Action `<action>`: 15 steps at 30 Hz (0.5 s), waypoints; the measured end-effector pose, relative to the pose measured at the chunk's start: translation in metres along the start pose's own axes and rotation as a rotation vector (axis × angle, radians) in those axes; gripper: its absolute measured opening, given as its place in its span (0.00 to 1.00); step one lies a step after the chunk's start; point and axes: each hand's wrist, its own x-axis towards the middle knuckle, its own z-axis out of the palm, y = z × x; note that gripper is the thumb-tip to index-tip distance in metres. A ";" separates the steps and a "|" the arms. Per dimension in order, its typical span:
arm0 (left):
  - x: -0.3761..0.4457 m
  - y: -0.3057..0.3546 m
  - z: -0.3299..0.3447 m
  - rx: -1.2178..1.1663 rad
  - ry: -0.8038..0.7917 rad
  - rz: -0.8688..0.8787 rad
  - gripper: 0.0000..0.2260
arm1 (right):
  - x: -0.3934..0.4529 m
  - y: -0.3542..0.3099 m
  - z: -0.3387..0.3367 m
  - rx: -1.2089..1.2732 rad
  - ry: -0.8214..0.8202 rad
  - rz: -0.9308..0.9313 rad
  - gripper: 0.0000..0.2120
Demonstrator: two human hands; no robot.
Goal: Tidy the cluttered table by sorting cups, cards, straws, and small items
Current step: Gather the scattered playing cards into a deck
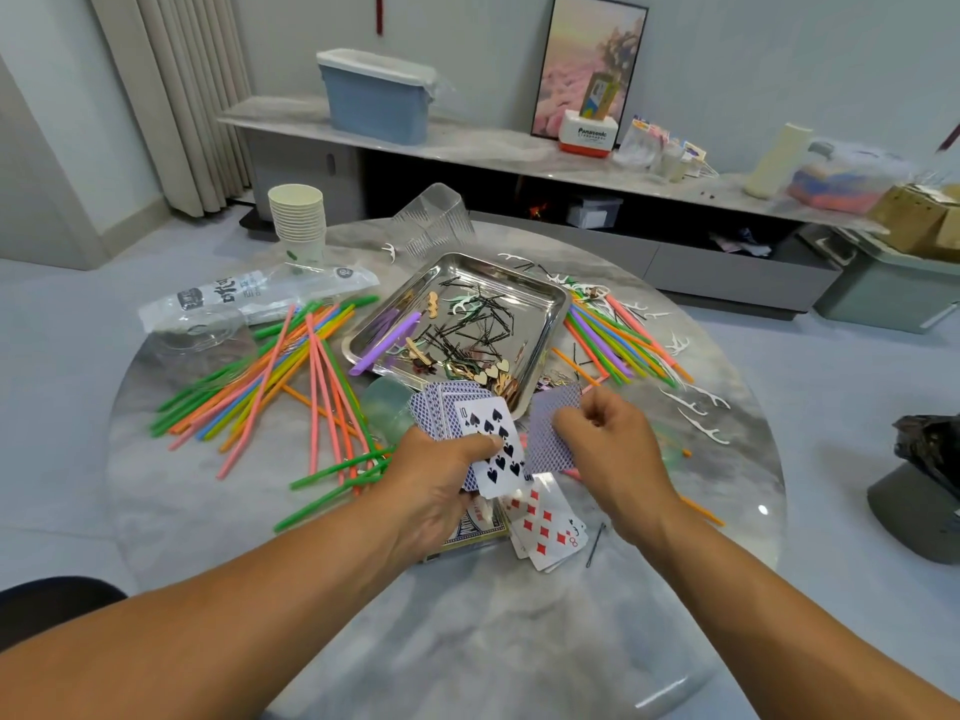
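Observation:
My left hand (441,472) grips a fanned bunch of playing cards (470,423), the ten of spades on top, over the round marble table (467,615). Beside it, my right hand (608,439) pinches a single face-down blue-backed card (550,428). Under the hands lie a card box (480,530) and loose face-up cards (548,527) with red diamonds. Coloured straws (280,366) are strewn at the left, and a second lot of straws (618,340) lies to the right of the steel tray (550,304). A stack of paper cups (297,220) stands at the far left.
The tray holds hairpins, wooden hearts and a purple straw. White floss picks (696,407) lie scattered at the right. A clear plastic bag (249,298) and clear cup (434,215) sit at the back. One hairpin (596,545) lies by the loose cards. A long shelf stands behind.

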 end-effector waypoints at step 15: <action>-0.006 0.006 0.000 -0.078 -0.098 -0.042 0.10 | -0.005 -0.001 0.005 0.294 -0.278 0.223 0.27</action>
